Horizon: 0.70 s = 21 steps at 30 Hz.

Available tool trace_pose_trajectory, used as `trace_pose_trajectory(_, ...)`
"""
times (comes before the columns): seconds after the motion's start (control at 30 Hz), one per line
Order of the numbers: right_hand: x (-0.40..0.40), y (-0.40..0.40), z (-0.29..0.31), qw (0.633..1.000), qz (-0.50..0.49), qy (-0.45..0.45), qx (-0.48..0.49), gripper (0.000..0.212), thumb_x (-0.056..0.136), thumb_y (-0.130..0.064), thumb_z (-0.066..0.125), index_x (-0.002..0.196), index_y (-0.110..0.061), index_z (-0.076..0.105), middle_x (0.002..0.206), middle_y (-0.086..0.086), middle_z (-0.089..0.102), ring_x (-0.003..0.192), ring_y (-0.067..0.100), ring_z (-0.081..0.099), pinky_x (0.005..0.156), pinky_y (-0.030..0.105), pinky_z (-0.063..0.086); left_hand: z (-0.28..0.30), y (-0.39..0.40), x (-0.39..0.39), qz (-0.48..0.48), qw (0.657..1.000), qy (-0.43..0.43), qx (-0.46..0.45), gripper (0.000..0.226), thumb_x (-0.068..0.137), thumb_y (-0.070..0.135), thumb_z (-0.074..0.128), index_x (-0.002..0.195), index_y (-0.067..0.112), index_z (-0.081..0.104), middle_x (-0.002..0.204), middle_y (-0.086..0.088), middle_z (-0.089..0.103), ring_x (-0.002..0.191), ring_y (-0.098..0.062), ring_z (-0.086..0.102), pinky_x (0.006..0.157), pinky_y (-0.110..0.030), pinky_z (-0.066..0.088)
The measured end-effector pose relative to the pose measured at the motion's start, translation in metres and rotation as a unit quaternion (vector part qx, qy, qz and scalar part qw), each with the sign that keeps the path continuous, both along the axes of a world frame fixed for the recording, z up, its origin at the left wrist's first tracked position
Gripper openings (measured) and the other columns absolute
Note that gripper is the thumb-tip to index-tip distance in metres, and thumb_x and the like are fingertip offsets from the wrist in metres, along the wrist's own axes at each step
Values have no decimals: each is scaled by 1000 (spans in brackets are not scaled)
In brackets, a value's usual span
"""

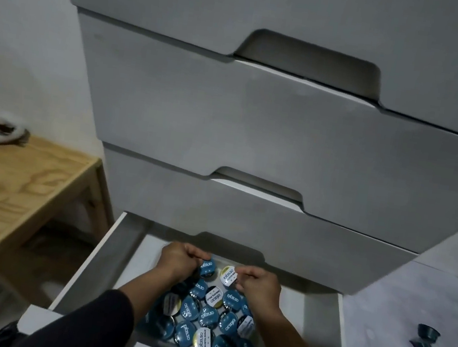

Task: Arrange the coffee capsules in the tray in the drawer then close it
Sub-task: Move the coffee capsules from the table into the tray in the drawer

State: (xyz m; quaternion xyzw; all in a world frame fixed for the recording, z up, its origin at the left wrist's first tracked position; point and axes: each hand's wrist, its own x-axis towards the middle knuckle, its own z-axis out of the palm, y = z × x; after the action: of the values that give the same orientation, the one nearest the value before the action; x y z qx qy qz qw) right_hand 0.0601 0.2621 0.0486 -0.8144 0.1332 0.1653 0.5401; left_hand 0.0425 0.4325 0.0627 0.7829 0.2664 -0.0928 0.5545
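- Grey drawer unit (257, 136) fills most of the view. Upper fronts shut, only the bottom drawer (107, 262) pulled out, which gives top-down reach into it.
- Wooden surface (12, 185) to the left, carrying a blurred white-rimmed item I can't identify. Not part of the job.
- White surface (406, 333) to the right holds two loose dark blue capsules (424, 339), tipped on their sides and well apart from the drawer. My read: those still need to go in.
- Tray (166, 345) sits in the drawer's middle, only its near rim visible under the load. Centre position leaves bare drawer floor on both sides for the wrists.
- Coffee capsules (209, 319) pack the tray foil-up, mostly blue lids, a few white ones. Several overlap or tilt, so rows are rough, not finished.
- Left hand (179, 261) at the tray's far end, fingers curled and pinched on a blue-lidded capsule (207, 269), probably seating it in the back row.
- Right hand (259, 288) just beside it, fingertips closed on the edge of a white-lidded capsule (227, 275). The two hands are near, not touching.
- Judgement: mid-arrangement, back row being set. Drawer can't close yet.
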Motion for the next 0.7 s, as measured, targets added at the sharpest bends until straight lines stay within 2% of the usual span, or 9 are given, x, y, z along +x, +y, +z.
trace_pose_trajectory(0.13,4,8,-12,999,16,-21,-36,35,80,-9,63,58,-34,70,79,-5,73,78,17,69,80,41,58,-8,1,4,-23,999,9,44,20,87,5,57,87,17,74,106,-1,72,81,-5,58,77,-15,45)
trace_pose_trajectory(0.3,12,16,-17,997,12,-13,-78,38,80,-9,61,53,-35,66,80,-3,74,78,20,69,78,38,58,-10,3,10,-52,993,16,104,17,87,5,58,87,14,73,104,0,72,86,-6,58,89,-18,43)
trace_pose_trajectory(0.4,15,17,-20,995,29,-5,-94,32,80,-12,63,57,-33,67,83,-4,74,78,18,68,76,37,58,-11,4,9,-74,987,14,143,14,85,8,62,87,15,73,102,0,72,93,-9,63,91,-18,43)
trace_pose_trajectory(0.6,13,17,-23,983,101,-36,-151,26,78,-19,64,56,-32,64,73,-11,71,75,9,66,78,35,57,-9,4,7,-100,976,10,195,15,86,8,61,91,16,72,104,0,71,94,-11,64,93,-19,44)
trace_pose_trajectory(0.7,7,18,-18,969,132,-95,-186,17,80,-28,64,64,-33,63,76,-8,72,74,11,65,75,34,57,-3,2,5,-133,964,14,230,16,89,19,58,96,18,72,102,-4,71,91,-15,65,85,-20,49)
